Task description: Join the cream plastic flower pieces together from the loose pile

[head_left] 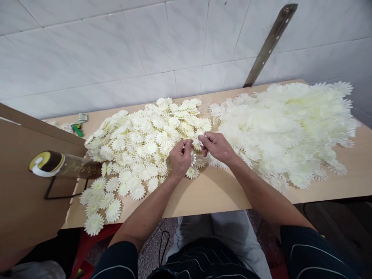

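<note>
My left hand [180, 157] and my right hand [216, 146] meet over the middle of a wooden table [221, 190]. Both pinch a small cream fabric daisy [197, 142] between their fingertips. To the left spreads a flat layer of several finished-looking cream daisies [139, 147]. To the right rises a large fluffy heap of paler daisy petals [290, 128]. My right hand rests against the edge of that heap.
A clear bottle with a dark cap [61, 164] lies at the left on a brown board [23, 193]. A green tool [77, 129] sits near the back left. A metal bar [270, 40] leans against the white tiled wall. My knees show below the table's front edge.
</note>
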`<state>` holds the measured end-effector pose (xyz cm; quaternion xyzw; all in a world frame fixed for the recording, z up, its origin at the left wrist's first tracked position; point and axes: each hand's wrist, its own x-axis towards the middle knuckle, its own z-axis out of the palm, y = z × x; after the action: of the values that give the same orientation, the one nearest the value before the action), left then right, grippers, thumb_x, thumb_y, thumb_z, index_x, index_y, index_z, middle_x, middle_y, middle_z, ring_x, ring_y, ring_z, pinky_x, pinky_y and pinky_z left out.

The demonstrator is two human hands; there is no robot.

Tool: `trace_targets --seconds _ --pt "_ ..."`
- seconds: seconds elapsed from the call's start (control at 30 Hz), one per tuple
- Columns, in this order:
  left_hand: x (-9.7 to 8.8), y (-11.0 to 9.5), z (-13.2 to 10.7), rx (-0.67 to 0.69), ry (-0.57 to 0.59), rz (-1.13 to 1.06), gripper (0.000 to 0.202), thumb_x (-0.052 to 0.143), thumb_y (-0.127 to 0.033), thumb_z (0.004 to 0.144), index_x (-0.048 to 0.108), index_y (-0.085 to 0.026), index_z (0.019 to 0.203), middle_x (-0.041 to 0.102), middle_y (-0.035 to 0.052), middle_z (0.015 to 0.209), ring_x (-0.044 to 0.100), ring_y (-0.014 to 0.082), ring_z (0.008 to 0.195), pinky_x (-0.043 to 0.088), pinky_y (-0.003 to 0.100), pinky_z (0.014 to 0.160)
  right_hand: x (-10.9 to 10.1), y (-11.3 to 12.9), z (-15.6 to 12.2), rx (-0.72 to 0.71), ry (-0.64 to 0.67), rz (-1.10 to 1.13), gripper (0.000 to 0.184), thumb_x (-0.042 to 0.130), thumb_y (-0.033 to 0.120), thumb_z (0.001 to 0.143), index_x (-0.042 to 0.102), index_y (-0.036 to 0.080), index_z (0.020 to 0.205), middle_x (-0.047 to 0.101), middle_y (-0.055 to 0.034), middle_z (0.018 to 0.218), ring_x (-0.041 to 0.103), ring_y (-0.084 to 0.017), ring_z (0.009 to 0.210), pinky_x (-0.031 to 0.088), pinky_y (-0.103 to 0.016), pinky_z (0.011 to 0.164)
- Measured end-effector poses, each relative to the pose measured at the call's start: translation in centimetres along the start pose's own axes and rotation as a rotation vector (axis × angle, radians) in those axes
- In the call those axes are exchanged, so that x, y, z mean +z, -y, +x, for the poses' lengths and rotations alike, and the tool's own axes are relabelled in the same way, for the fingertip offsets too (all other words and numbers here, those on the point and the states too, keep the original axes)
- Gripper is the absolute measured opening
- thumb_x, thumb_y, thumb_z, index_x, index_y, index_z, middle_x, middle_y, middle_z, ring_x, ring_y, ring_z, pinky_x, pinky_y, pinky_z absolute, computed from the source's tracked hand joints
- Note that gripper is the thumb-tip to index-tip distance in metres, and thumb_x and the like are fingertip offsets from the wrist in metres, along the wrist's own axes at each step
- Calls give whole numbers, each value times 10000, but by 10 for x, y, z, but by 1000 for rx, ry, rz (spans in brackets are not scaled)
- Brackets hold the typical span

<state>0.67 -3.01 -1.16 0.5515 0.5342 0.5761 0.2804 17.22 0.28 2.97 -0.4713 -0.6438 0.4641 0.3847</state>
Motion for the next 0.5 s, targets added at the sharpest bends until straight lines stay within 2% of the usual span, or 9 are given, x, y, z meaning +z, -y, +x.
trace_targets --seconds 0.13,0.33,0.5 --pt "-2 -5 2 -22 -2 16 540 586 -702 1041 766 -219 880 771 41 800 669 177 731 539 301 732 3 -5 -3 -58 -35 -59 748 557 955 897 541 239 683 622 -7 600 612 -152 489 491 -287 522" --pt "-4 -7 4 -38 38 -73 601 594 -758 1012 808 -197 997 804 70 855 724 199 802 572 326 782 0 -11 -4 -105 -167 -136 714 533 894 951 498 248 649 561 -12 585 584 -176 567 455 -306 563" --pt "-2 -5 3 -79 68 -127 488 756 -688 929 793 -202 922 778 39 806 662 160 681 532 288 648 4 -13 -3 -129 -202 -215 753 463 897 989 442 252 601 550 -19 551 549 -185 600 428 -328 611"
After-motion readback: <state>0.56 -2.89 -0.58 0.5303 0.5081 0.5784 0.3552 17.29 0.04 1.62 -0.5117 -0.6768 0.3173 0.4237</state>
